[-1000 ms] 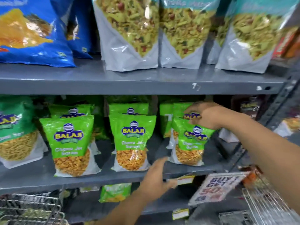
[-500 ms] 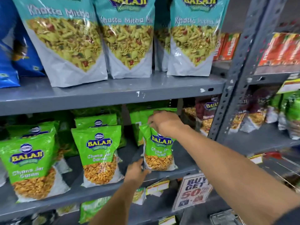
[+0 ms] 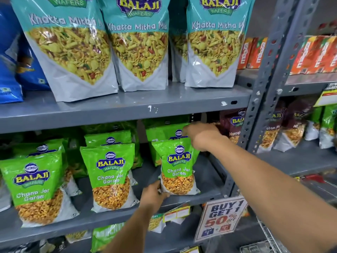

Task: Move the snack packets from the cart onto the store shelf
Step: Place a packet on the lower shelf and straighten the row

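A green Chana Jor Garam packet (image 3: 177, 166) stands upright at the right end of the grey middle shelf (image 3: 206, 195). My right hand (image 3: 202, 136) rests at its top right corner, fingers curled around the top of it and of the packet behind. My left hand (image 3: 154, 197) touches its bottom left corner at the shelf's front edge. Two more rows of the same green packets, one (image 3: 110, 175) in the middle and one (image 3: 36, 187) at the left, stand further along. The cart shows only as wire mesh (image 3: 269, 240) at the bottom right.
Large teal Khatta Mitha Mix bags (image 3: 140, 44) fill the upper shelf, with blue bags (image 3: 11, 70) to their left. A perforated grey upright (image 3: 264, 99) divides this bay from maroon packets (image 3: 235, 125) and orange cartons (image 3: 253, 52). A "Buy 1 Get 1" sign (image 3: 219, 218) hangs below.
The view has swung up and to the right. My right hand has shifted from the packet's top to its upper right corner, and my left hand has come up against its bottom left corner.
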`<state>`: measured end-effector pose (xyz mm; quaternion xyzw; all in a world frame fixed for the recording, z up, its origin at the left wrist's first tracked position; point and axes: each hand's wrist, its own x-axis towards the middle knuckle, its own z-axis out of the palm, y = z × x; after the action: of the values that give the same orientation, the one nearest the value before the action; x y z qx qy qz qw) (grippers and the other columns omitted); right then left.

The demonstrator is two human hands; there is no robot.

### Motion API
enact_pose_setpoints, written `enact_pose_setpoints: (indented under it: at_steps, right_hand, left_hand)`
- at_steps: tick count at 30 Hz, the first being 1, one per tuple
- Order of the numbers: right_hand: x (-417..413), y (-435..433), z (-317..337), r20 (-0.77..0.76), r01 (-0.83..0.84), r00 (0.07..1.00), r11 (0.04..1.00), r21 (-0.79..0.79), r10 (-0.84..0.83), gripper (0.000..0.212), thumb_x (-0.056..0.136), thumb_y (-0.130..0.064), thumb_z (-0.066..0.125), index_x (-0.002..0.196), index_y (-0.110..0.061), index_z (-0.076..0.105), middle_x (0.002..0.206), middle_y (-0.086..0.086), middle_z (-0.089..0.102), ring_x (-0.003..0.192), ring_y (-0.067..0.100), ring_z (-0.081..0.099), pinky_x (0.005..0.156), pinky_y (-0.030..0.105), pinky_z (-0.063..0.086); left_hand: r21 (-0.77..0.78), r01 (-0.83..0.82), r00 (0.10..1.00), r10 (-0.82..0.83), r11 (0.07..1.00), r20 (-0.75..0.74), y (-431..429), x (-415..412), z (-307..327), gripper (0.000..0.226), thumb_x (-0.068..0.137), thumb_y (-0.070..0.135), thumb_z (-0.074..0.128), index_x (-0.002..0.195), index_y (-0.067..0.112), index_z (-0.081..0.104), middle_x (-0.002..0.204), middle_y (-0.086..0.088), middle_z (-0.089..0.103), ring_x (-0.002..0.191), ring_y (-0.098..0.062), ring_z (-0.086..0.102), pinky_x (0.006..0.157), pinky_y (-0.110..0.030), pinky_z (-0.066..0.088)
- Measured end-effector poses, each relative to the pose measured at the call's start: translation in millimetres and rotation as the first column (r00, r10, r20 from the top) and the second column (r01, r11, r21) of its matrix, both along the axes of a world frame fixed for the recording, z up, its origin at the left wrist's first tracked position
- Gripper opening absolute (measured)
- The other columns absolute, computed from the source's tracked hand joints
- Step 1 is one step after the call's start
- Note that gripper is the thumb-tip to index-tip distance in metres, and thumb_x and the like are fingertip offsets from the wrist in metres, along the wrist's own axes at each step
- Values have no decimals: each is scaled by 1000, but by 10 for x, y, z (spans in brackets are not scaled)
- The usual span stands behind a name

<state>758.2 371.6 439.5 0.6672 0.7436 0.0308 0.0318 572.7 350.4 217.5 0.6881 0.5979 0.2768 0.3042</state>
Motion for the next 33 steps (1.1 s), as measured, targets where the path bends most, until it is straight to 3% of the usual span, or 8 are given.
enact_pose_setpoints:
  at_steps: [5, 9, 13, 16, 19, 22, 27, 33]
  right_hand:
    - [-386, -21, -94, -163, -211, 966, 976, -61, 199, 53, 85, -39, 58, 136, -35, 43, 143, -1, 50, 127, 27, 50, 101, 41, 45]
    - [-605, 53, -132, -171, -207, 963, 978, 28, 209, 21, 91, -36, 54, 109, -33, 64, 119, 0, 66, 107, 26, 61, 76, 31, 44]
    - [-547, 60, -137, -211, -209, 955, 977, 25, 210, 39, 88, -44, 55, 125, -36, 51, 130, 0, 60, 116, 28, 57, 86, 35, 47]
    - [-292, 25, -26, -21, -134, 991, 977, -166, 132, 82, 72, -50, 72, 141, -27, 34, 143, 4, 50, 122, 31, 54, 97, 39, 48]
    - [-22, -10, 55, 205, -10, 977, 967, -253, 63, 51, 73, -17, 75, 119, -6, 55, 125, 14, 63, 99, 29, 64, 83, 30, 52]
    - [150, -15, 61, 136, 58, 990, 989, -134, -39, 33, 77, 3, 57, 109, -3, 61, 119, 17, 66, 101, 32, 66, 76, 26, 47]
    - [190, -74, -99, -22, 100, 995, 995, 16, -100, 59, 74, 8, 48, 126, -18, 54, 127, 16, 59, 109, 38, 61, 90, 40, 53]
    - [165, -227, -341, -94, -46, 993, 971, 233, 70, 57, 75, -17, 59, 130, -25, 47, 121, 7, 58, 111, 33, 58, 86, 45, 50]
  left_hand:
    - [15, 6, 1000, -6, 1000, 16, -42, 2, -20, 26, 74, 29, 73, 99, 24, 66, 90, 5, 74, 82, -17, 66, 71, -31, 52]
    - [24, 3, 1000, -4, 1000, 19, -74, 6, -23, 33, 74, 27, 74, 106, 25, 66, 98, 8, 75, 89, -13, 66, 76, -27, 52]
    - [40, 13, 1000, -14, 999, 12, -70, -4, -18, 32, 76, 30, 74, 106, 25, 66, 98, 7, 74, 89, -14, 65, 74, -25, 48]
    - [43, 21, 1000, -21, 999, 10, -69, 1, -12, 28, 78, 31, 72, 105, 25, 66, 95, 7, 74, 81, -11, 64, 69, -24, 45]
    - [39, 23, 1000, -23, 999, 4, -80, 7, -5, 27, 79, 30, 71, 105, 27, 66, 90, 7, 73, 72, -9, 62, 63, -23, 42]
    - [16, 23, 1000, -23, 1000, 14, -90, 4, 0, 25, 80, 29, 70, 105, 28, 65, 90, 8, 72, 70, -7, 59, 62, -23, 42]
    - [-35, 42, 999, -42, 998, 12, -122, 7, 65, 27, 81, 26, 68, 108, 23, 63, 102, 4, 72, 85, -15, 63, 72, -30, 50]
    - [-53, 81, 995, -84, 995, -53, -171, 25, 192, 44, 83, 25, 66, 125, 23, 50, 116, -2, 68, 94, -20, 65, 79, -37, 54]
